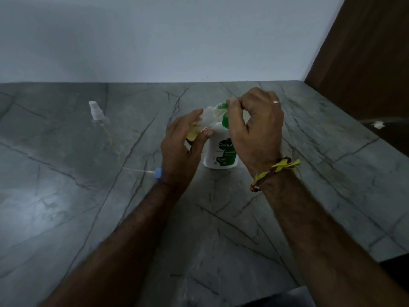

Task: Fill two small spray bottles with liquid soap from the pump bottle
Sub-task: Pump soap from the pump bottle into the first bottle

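Pump bottle: white with green label and green pump head, upright on the grey veined counter, near centre, toward the back wall.
Small bottle in hand: clear, uncapped, some yellowish liquid inside; tilted, mouth close under the pump nozzle, just left of the pump bottle.
Left hand: fingers and thumb wrapped round the small bottle, gripping it off the counter.
Right hand: fingers curled over the green pump head from above; ring on one finger; exact contact blurred, grip on the pump head apparent.
Right wrist: yellow and brown thread band.
Blue-capped spray top: lying on the counter beside the left wrist, dip tube pointing left.
Second spray bottle: clear with white spray head, on the counter well to the left; fill level not discernible.
Far right: small white scrap at the counter's edge, beside a brown wooden panel.
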